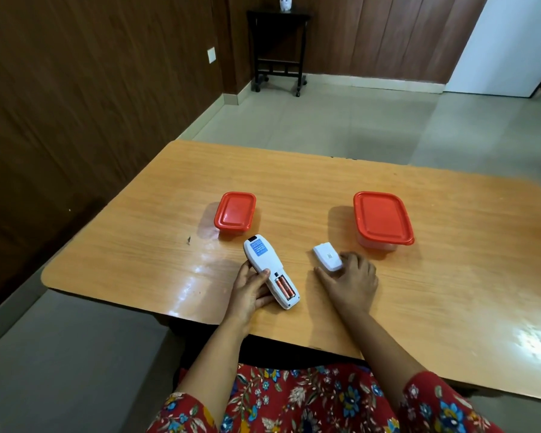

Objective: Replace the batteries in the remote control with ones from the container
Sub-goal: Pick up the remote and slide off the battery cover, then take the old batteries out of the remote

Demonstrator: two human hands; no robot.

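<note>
White plastic remote control (270, 271) lies face-down near the tabletop's (294, 189) near edge, compartment open, two copper-toned batteries (285, 287) seated. Left hand (250, 290) fingers grip its side. Right hand (352, 281) fingers touch the detached white cover (327, 256), loosely curled. Two red-lidded clear containers (235, 215) (381, 220) sit farther back, well apart.

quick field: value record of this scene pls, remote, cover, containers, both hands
remote: face down on table, battery bay open, two batteries still inside
battery cover: off, lying on the table right of the remote
small container: red lid on, beyond the remote
large container: red lid on, far right
left hand: holding the remote's side
right hand: fingers touching the cover
</note>
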